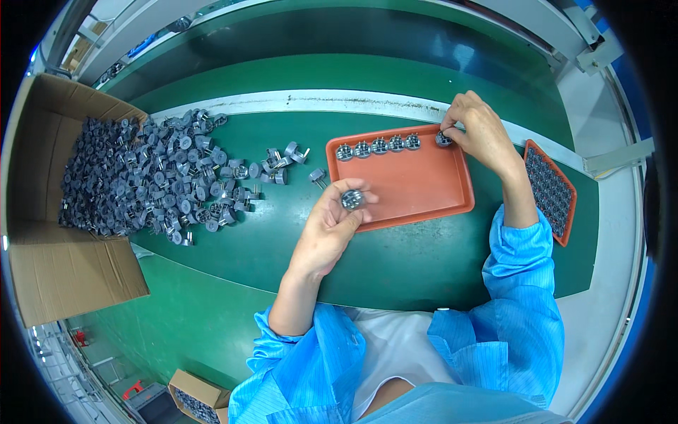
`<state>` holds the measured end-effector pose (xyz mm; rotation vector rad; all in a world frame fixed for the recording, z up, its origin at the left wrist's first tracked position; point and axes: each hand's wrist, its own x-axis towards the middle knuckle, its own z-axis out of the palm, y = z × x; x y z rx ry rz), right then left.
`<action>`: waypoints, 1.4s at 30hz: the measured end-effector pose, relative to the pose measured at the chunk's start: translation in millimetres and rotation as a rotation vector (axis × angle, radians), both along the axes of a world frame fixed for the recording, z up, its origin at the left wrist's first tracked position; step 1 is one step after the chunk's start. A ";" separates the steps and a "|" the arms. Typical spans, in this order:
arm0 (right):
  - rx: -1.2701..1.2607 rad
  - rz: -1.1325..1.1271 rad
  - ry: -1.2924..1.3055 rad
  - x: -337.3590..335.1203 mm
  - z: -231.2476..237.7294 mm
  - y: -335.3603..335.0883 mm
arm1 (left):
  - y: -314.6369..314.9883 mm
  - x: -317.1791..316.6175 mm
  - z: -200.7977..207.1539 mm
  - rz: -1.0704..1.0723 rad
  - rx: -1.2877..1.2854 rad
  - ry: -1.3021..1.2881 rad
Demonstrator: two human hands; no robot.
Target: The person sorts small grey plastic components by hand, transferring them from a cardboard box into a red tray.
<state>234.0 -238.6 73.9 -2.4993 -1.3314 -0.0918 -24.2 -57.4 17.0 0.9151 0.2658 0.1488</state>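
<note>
My left hand (327, 230) holds a round grey plug part (352, 200) between thumb and fingers, its metal-fitted face turned up. That hand is at the near left edge of an orange-red tray (402, 185). Over the tray's far right corner, my right hand (480, 127) pinches another round grey plug part (443, 139). Whether this part touches the tray floor I cannot tell. Along the tray's far side, several plug parts (379, 145) stand in a row, starting from the left corner. One loose plug part (318, 177) with metal pins lies just left of the tray.
A cardboard box (74, 265) lies on its side at the left, grey plug parts (185, 159) spilling from it across the green table (282, 240). A second orange-red tray (563, 230), filled with parts, is at the right. Below left stands a smaller carton (185, 381) of parts.
</note>
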 end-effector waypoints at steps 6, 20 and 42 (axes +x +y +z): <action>-0.006 0.051 0.130 7.2 -17.1 9.7 | -17.1 11.9 1.1 0.025 0.266 -0.017; 0.301 0.477 0.313 -58.4 5.0 24.6 | -27.6 18.4 2.3 0.361 1.174 0.122; -0.023 0.090 0.313 36.5 -14.0 -13.6 | 70.1 -52.7 177.6 0.704 1.093 -0.834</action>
